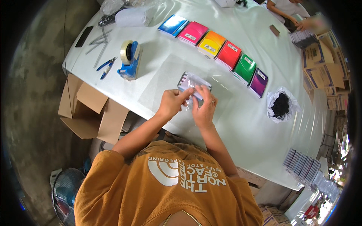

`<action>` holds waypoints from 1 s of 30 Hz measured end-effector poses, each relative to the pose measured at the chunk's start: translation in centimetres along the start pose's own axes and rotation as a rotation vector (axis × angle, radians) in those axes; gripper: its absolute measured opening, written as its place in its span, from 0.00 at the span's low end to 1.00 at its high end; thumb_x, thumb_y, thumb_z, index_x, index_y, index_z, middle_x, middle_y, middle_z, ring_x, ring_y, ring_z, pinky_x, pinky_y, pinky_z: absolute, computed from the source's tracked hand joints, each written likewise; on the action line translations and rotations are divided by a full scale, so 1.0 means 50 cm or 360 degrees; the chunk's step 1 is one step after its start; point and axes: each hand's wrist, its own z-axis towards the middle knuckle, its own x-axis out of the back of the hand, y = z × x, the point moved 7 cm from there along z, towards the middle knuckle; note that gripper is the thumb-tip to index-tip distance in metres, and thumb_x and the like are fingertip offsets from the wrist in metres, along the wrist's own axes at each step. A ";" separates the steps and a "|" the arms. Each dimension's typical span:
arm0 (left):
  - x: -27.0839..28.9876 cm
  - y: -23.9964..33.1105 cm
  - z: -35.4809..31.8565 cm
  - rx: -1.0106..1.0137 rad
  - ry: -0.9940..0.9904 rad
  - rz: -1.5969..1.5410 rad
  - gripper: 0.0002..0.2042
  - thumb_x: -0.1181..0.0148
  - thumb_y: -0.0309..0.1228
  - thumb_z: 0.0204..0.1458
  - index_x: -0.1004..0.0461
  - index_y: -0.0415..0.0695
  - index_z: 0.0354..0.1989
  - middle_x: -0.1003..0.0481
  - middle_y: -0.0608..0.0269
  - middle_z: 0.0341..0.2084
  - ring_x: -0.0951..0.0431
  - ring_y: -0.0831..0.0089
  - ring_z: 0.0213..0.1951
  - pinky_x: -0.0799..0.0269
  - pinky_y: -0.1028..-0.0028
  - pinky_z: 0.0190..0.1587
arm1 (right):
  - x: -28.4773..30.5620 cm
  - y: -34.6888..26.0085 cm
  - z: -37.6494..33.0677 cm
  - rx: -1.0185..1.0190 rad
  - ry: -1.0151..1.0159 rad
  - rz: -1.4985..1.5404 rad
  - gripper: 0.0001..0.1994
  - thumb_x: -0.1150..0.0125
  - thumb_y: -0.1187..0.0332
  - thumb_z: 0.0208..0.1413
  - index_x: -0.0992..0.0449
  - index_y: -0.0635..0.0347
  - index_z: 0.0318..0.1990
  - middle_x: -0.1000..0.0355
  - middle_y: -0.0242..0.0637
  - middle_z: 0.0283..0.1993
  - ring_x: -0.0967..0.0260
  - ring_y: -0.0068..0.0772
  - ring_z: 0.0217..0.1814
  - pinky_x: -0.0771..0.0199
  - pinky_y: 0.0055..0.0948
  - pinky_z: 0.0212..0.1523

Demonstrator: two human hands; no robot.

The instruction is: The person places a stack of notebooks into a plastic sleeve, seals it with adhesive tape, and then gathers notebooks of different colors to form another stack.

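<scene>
Right at the middle of the view, a small pale notebook in clear plastic film (193, 80) lies over the white-covered counter (245, 132), a translucent plastic sheet (155, 86) spread beneath it. The person's left hand (172, 102) reaches it from seven o'clock, thumb and forefinger pinched at the film on its near edge. The right hand (203, 109) comes from five o'clock, its fingers bent and also grasping the film; the two hands' fingertips nearly meet.

Taking the pale notebook as the dial's centre, a slanting row of spiral-bound notebooks in blue, pink, yellow, red, green and purple (229, 54) runs from just before twelve round to three o'clock. A blue tape dispenser with a clear roll (130, 62) stands near ten o'clock, with blue-handled pliers (106, 68) just beyond. Between three and four sits a crumpled white bag of black material (294, 106). Towards half past eight, an open brown cardboard box (112, 118) stands below the counter's edge. Another person's arm (282, 12) rests at two o'clock.
</scene>
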 end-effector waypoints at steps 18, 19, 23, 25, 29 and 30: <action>-0.034 -0.150 0.033 0.0005 -0.0929 0.0325 0.24 0.42 0.44 0.51 0.32 0.38 0.50 0.26 0.58 0.42 0.27 0.72 0.40 0.31 0.72 0.43 | -0.028 0.058 0.116 -0.0725 -0.0461 0.0775 0.39 0.28 0.67 0.37 0.42 0.62 0.59 0.35 0.41 0.53 0.39 0.37 0.58 0.42 0.36 0.59; -0.001 -0.152 0.044 -0.0090 -0.0754 0.0110 0.28 0.43 0.45 0.52 0.37 0.38 0.56 0.29 0.57 0.47 0.28 0.71 0.45 0.33 0.72 0.48 | -0.015 0.064 0.103 -0.1025 -0.0418 0.1439 0.39 0.27 0.67 0.37 0.41 0.63 0.59 0.36 0.42 0.53 0.39 0.35 0.57 0.39 0.35 0.58; 0.075 0.057 0.073 -0.0790 -0.0568 -0.0278 0.43 0.29 0.36 0.38 0.47 0.42 0.63 0.36 0.54 0.54 0.35 0.64 0.55 0.38 0.68 0.57 | -0.012 0.119 0.006 -0.0969 -0.0302 0.1076 0.43 0.27 0.63 0.40 0.46 0.56 0.64 0.42 0.51 0.62 0.47 0.43 0.67 0.47 0.37 0.64; 0.067 0.088 0.080 -0.1182 -0.0593 0.0428 0.27 0.36 0.32 0.46 0.34 0.41 0.55 0.34 0.57 0.53 0.34 0.65 0.54 0.39 0.68 0.57 | -0.034 0.075 0.029 -0.0695 -0.0530 0.0984 0.41 0.28 0.62 0.42 0.44 0.55 0.64 0.44 0.47 0.64 0.53 0.43 0.70 0.53 0.39 0.66; 0.059 0.158 0.035 -0.1647 -0.0520 0.1246 0.16 0.47 0.34 0.56 0.28 0.38 0.49 0.36 0.55 0.57 0.37 0.64 0.58 0.48 0.65 0.62 | -0.037 0.063 0.074 -0.0254 -0.0697 0.0767 0.38 0.32 0.60 0.46 0.44 0.55 0.65 0.48 0.42 0.68 0.59 0.42 0.72 0.59 0.40 0.68; 0.085 0.171 0.043 -0.1549 -0.0402 0.0916 0.19 0.50 0.38 0.57 0.30 0.38 0.52 0.38 0.53 0.58 0.39 0.63 0.60 0.50 0.64 0.62 | -0.035 0.066 0.071 -0.0244 -0.0651 0.0808 0.40 0.31 0.60 0.45 0.46 0.55 0.65 0.49 0.42 0.68 0.59 0.42 0.72 0.58 0.39 0.68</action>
